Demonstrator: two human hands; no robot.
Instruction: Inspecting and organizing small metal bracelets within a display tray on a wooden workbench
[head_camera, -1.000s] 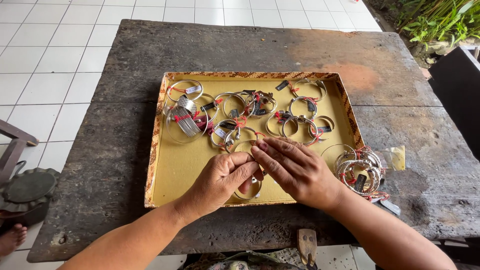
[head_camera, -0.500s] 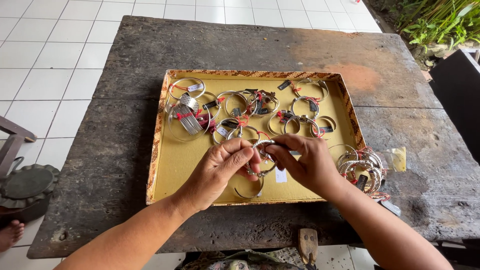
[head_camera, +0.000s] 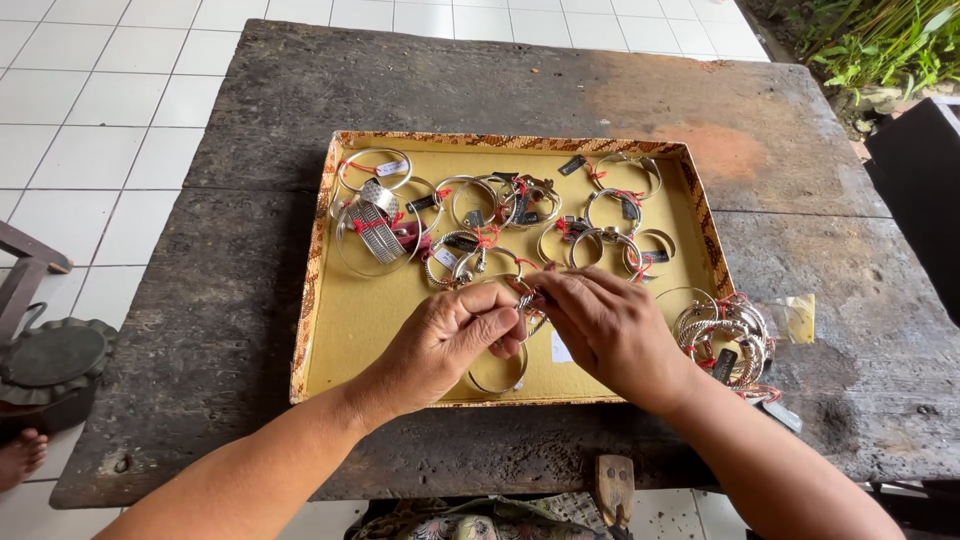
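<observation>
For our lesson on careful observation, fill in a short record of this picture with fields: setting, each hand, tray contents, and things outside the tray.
Setting: weathered wooden table on a white tiled floor
Left hand: pinching a silver bangle above the tray
Right hand: fingers on the same bangle
Tray: shallow, yellow inside, patterned rim
Tray contents: silver bangles with red strings and small tags; one plain bangle under the hands
Outside the tray: pile of twisted silver bangles at its right edge
</observation>
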